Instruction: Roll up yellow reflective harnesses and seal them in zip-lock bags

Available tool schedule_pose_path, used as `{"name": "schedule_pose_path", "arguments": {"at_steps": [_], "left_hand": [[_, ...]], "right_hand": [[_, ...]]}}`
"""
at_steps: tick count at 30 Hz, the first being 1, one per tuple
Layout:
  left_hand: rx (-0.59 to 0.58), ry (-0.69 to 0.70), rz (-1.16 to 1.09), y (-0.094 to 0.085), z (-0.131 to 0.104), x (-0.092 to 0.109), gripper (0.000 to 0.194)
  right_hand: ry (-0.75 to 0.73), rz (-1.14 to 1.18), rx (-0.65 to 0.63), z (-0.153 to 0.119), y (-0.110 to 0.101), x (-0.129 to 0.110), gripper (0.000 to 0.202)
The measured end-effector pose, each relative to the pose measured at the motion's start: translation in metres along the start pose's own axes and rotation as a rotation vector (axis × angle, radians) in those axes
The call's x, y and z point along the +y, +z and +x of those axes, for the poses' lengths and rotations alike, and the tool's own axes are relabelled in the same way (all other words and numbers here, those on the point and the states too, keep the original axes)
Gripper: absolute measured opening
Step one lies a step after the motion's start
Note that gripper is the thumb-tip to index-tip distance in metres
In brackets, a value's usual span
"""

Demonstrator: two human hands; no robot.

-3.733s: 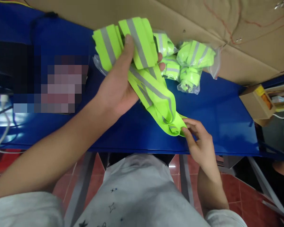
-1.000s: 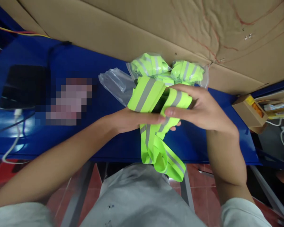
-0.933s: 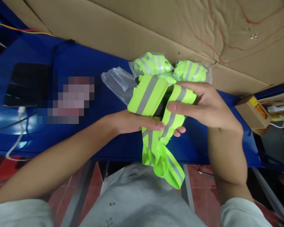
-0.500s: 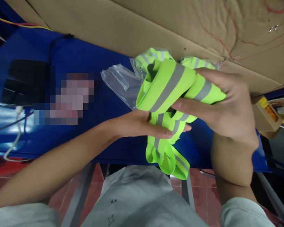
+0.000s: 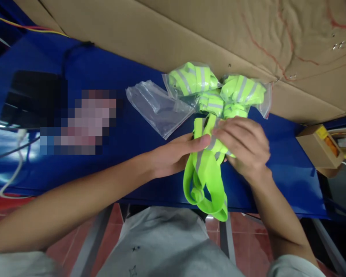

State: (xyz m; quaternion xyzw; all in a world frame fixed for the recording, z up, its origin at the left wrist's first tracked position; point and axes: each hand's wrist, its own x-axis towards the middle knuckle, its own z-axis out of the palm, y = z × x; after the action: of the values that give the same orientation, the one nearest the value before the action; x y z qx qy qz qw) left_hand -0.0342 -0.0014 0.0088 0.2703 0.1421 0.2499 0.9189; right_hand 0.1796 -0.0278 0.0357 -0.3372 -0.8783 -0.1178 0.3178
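A neon-yellow reflective strap [image 5: 204, 165] with grey stripes is bunched between my two hands, its loops hanging over the table's front edge. My left hand [image 5: 178, 154] grips the bundle from the left, thumb across the front. From the right, my right hand [image 5: 245, 146] pinches the strap's upper part with bent fingers. Just behind them lie several clear bags of similar straps, among them a left bag [image 5: 193, 79] and a right bag [image 5: 243, 90]. An unfilled clear plastic bag [image 5: 158, 105] rests flat, left of these.
The blue tabletop [image 5: 127, 134] carries a black device [image 5: 31, 100] with a white cable at the left, beside a pixelated patch. A cardboard panel [image 5: 161, 34] borders the back. A small cardboard box [image 5: 320, 148] stands at the right edge.
My right hand has come down and toward me, drawing the raised strap section into the bundle. The bagged straps behind are now uncovered. My left hand keeps its hold.
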Motion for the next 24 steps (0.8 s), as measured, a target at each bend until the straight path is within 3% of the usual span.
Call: {"name": "schedule_pose_path", "arguments": {"at_steps": [4, 5, 9, 12, 14, 19, 22, 24], "left_hand": [[0.135, 0.036, 0.09, -0.005, 0.004, -0.001, 0.044], [0.16, 0.03, 0.12, -0.006, 0.004, 0.0, 0.042], [0.18, -0.015, 0.229, -0.007, 0.004, 0.004, 0.039], [0.159, -0.017, 0.253, -0.002, 0.002, 0.0, 0.039], [0.186, -0.019, 0.228, 0.002, 0.002, -0.004, 0.038], [0.193, -0.054, 0.022, 0.001, 0.007, -0.012, 0.038], [0.081, -0.148, -0.068, -0.004, 0.009, -0.016, 0.039], [-0.001, -0.222, -0.058, -0.006, 0.008, -0.018, 0.035]], "right_hand": [[0.187, 0.23, -0.261, -0.004, -0.003, -0.014, 0.059], [0.251, 0.313, -0.267, -0.004, -0.006, -0.016, 0.061], [0.509, 0.517, -0.063, -0.006, -0.01, -0.009, 0.072], [0.618, 0.668, -0.159, -0.01, -0.004, 0.0, 0.059], [0.675, 0.724, -0.15, -0.01, 0.002, 0.0, 0.044], [0.723, 0.517, 0.053, -0.006, 0.01, -0.013, 0.032], [0.671, 0.316, 0.164, -0.008, 0.009, -0.019, 0.035], [0.575, 0.242, 0.166, -0.011, 0.007, -0.02, 0.036]]}}
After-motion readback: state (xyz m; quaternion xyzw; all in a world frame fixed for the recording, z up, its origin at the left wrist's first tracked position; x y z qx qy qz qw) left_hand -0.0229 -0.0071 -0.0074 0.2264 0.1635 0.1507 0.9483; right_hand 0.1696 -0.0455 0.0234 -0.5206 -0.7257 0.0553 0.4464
